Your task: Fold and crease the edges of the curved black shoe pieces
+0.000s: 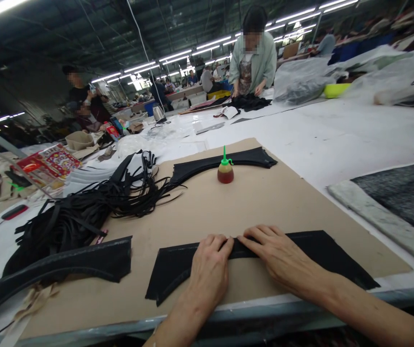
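A black curved panel (311,246), fabric or leather, lies on the tan board in front of me. My left hand (212,262) rests on its narrow middle, fingers closed together at the upper edge. Close beside it, my right hand (273,250) bears on the same edge with its thumb and fingertips closed on the material. The two thumbs nearly meet. What lies under the fingertips is hidden. Beyond my hands stands a small squeeze bottle (225,174) with amber liquid and a green spout, in front of a stack of similar black panels (199,164).
Tangled black strips (80,217) heap at the left, above another curved black panel (94,260). The tan board (264,202) covers the near table. At the right lies a grey-black padded sheet (402,193). A co-worker (252,62) handles dark material across the table.
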`<state>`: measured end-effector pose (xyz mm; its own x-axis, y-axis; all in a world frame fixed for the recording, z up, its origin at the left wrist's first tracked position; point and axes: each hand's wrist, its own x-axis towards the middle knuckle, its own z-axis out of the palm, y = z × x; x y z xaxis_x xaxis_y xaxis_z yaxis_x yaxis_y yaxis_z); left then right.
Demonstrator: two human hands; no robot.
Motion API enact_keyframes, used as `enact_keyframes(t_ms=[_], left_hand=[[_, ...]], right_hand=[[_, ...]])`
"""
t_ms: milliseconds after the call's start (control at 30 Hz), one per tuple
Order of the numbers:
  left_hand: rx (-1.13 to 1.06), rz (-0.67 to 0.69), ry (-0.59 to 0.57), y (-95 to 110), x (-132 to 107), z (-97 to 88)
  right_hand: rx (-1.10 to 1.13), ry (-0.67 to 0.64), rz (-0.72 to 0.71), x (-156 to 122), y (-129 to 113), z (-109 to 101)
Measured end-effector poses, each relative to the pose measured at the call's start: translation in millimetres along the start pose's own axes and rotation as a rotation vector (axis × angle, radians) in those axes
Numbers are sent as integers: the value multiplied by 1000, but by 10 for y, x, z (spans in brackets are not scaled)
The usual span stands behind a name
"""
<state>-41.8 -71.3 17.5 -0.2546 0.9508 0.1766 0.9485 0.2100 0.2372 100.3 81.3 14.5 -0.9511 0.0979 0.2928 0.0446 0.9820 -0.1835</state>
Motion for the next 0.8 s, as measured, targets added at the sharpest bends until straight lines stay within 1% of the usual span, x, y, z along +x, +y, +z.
enact_keyframes(t_ms=[133, 167, 233, 333, 400, 433, 500, 600, 700, 800], left_hand=[[62, 2, -11, 50, 8, 78], [39, -7, -7, 51, 6, 74], [-75, -62, 20, 13, -6, 27], [-285, -244, 134, -182, -101, -134], [-302, -379, 195, -393, -245, -264], [-250, -443, 200, -509, -334, -323], [-106, -583, 122, -728, -505, -414], [9, -683, -33, -938, -652, -484], [-8, -723, -134, -995, -640, -523], [-36, -745, -157, -1002, -575, -559]], right_hand=[[21, -18, -6, -27, 8, 104], [32, -22, -1, -46, 35, 118], [49, -12, 34, -80, 113, 133], [53, -1, 131, -147, 285, 125], [42, -17, 189, -218, 410, 94], [35, -35, 203, -255, 465, 71], [22, -76, 219, -311, 545, 12], [40, -159, 233, -303, 586, -87], [100, -257, 272, -202, 566, -179], [164, -325, 300, -99, 522, -257]])
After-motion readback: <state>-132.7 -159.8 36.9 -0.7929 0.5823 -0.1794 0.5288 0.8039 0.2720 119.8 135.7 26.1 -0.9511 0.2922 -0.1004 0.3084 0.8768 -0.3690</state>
